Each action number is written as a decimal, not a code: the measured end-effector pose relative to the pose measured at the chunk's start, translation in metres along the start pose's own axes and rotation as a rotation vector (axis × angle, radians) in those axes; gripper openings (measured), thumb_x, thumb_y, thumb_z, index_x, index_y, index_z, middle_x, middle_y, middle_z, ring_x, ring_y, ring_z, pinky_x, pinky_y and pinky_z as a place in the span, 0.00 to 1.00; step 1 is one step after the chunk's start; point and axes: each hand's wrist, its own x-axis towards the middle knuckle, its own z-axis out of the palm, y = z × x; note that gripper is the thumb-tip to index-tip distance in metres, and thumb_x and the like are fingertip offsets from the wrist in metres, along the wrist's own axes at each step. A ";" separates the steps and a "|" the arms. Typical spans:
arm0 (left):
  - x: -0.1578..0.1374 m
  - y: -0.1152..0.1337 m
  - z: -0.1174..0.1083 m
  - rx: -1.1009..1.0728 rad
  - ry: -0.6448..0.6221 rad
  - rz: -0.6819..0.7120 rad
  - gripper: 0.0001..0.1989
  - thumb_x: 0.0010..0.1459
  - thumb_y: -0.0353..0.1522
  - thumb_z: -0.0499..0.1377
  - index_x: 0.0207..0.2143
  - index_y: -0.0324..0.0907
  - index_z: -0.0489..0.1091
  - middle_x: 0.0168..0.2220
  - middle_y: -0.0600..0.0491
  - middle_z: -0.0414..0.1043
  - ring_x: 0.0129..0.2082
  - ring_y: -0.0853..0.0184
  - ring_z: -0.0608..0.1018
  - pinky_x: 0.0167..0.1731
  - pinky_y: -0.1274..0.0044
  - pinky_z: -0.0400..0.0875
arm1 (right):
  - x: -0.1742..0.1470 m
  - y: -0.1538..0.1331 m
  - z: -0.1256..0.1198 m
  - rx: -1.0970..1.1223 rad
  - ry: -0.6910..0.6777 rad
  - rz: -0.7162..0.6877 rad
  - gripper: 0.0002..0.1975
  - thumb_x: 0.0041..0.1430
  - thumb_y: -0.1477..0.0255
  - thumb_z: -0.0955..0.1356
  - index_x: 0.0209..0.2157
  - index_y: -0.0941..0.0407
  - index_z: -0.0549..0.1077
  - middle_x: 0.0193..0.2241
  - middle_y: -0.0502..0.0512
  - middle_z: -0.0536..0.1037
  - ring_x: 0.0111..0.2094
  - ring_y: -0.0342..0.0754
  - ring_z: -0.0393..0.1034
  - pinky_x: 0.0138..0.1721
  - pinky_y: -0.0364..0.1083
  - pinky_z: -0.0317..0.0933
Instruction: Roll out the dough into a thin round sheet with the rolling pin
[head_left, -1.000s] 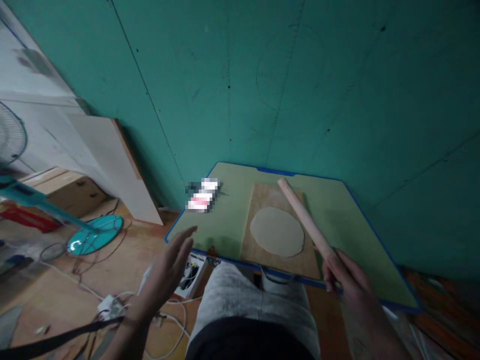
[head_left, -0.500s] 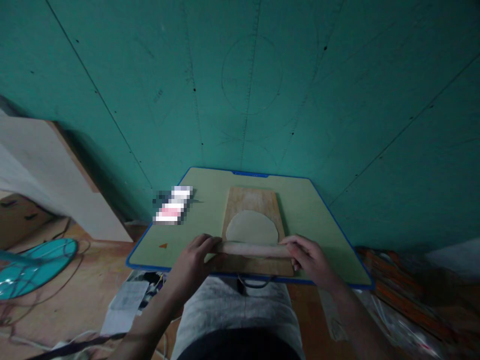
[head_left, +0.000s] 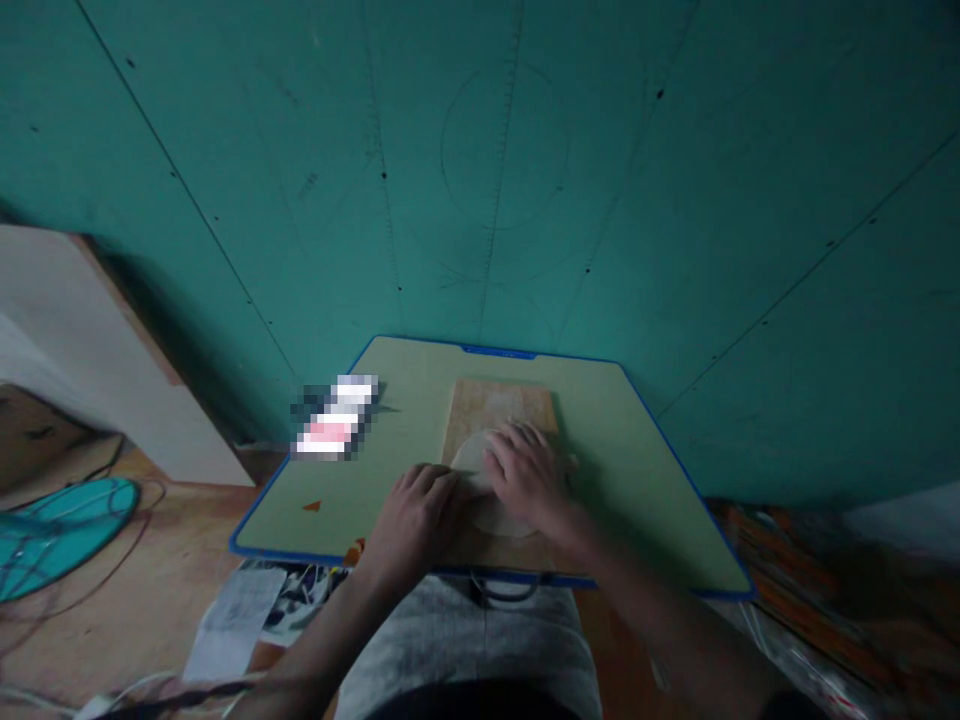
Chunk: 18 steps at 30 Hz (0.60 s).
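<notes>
A flat round of dough (head_left: 501, 518) lies on a wooden board (head_left: 469, 400). Across it runs a pale rolling pin (head_left: 474, 483), mostly covered by my hands; what looks like its far end shows past my right hand. My left hand (head_left: 421, 510) is closed round the pin's left end, at the board's left edge. Over the dough and pin rests my right hand (head_left: 525, 470), fingers stretched toward the dough's far edge. Its palm side is hidden, so its contact with the pin cannot be made out.
The board sits on a pale green, blue-edged tabletop (head_left: 630, 480) against a green wall (head_left: 480, 200). A pixelated object (head_left: 337, 418) lies at the tabletop's left edge, with a small orange scrap (head_left: 312, 506) nearer me. Left, a turquoise round base (head_left: 82, 530) and cables stand on the floor.
My right hand has left the pin's right end and moved forward and left onto the dough. The pin now slants, and dough shows on its near side too. My left hand stays at its end.
</notes>
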 end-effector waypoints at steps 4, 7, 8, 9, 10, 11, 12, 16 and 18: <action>0.020 -0.001 -0.002 0.146 -0.052 -0.095 0.13 0.70 0.34 0.51 0.47 0.43 0.74 0.47 0.45 0.77 0.47 0.56 0.76 0.45 0.65 0.72 | 0.045 -0.003 0.008 -0.020 -0.128 -0.037 0.13 0.69 0.68 0.61 0.45 0.55 0.75 0.49 0.60 0.77 0.54 0.55 0.66 0.57 0.52 0.56; 0.040 -0.006 -0.006 0.248 -0.107 -0.156 0.15 0.71 0.37 0.51 0.49 0.41 0.73 0.51 0.43 0.76 0.50 0.52 0.76 0.46 0.63 0.71 | 0.084 -0.001 0.015 -0.019 -0.188 0.001 0.14 0.70 0.69 0.59 0.44 0.55 0.75 0.48 0.60 0.77 0.51 0.53 0.67 0.53 0.50 0.57; 0.046 -0.008 -0.006 0.280 -0.132 -0.171 0.16 0.71 0.38 0.51 0.50 0.40 0.73 0.51 0.42 0.75 0.50 0.51 0.76 0.46 0.63 0.71 | 0.095 -0.001 0.017 -0.022 -0.191 0.012 0.14 0.70 0.70 0.59 0.44 0.55 0.75 0.47 0.60 0.77 0.50 0.53 0.68 0.53 0.50 0.57; 0.051 -0.010 -0.007 0.307 -0.156 -0.183 0.17 0.71 0.38 0.50 0.50 0.40 0.73 0.52 0.41 0.75 0.50 0.51 0.76 0.46 0.63 0.71 | 0.104 -0.001 0.019 -0.025 -0.189 0.019 0.15 0.71 0.70 0.58 0.44 0.55 0.75 0.47 0.60 0.77 0.50 0.53 0.68 0.53 0.50 0.57; 0.055 -0.012 -0.007 0.327 -0.177 -0.192 0.17 0.71 0.39 0.50 0.51 0.39 0.72 0.52 0.40 0.75 0.50 0.51 0.77 0.45 0.63 0.71 | 0.111 -0.002 0.021 -0.027 -0.187 0.022 0.15 0.71 0.71 0.58 0.43 0.55 0.75 0.47 0.60 0.77 0.50 0.53 0.68 0.53 0.50 0.57; 0.057 -0.014 -0.007 0.338 -0.190 -0.199 0.18 0.71 0.40 0.49 0.52 0.39 0.72 0.53 0.40 0.74 0.49 0.51 0.77 0.45 0.64 0.71 | 0.116 -0.003 0.022 -0.027 -0.186 0.025 0.15 0.71 0.71 0.58 0.43 0.55 0.75 0.46 0.60 0.77 0.50 0.53 0.68 0.53 0.50 0.57; 0.057 -0.014 -0.007 0.338 -0.196 -0.200 0.19 0.71 0.40 0.49 0.53 0.40 0.71 0.54 0.39 0.74 0.50 0.51 0.77 0.45 0.64 0.71 | 0.117 -0.003 0.023 -0.028 -0.185 0.028 0.15 0.71 0.71 0.57 0.44 0.55 0.75 0.47 0.60 0.77 0.51 0.53 0.67 0.54 0.50 0.57; 0.044 -0.009 -0.004 0.301 -0.181 -0.141 0.21 0.70 0.43 0.51 0.58 0.42 0.67 0.59 0.38 0.70 0.53 0.51 0.76 0.46 0.64 0.72 | 0.086 -0.004 0.017 -0.030 -0.177 0.057 0.16 0.71 0.72 0.57 0.48 0.55 0.74 0.50 0.61 0.76 0.52 0.53 0.67 0.55 0.51 0.57; 0.035 -0.003 -0.002 0.303 -0.163 -0.119 0.23 0.70 0.45 0.50 0.60 0.43 0.66 0.59 0.39 0.71 0.54 0.52 0.76 0.46 0.66 0.73 | 0.051 -0.004 0.010 -0.039 -0.136 0.041 0.17 0.71 0.69 0.58 0.51 0.55 0.73 0.55 0.62 0.73 0.56 0.55 0.66 0.57 0.53 0.57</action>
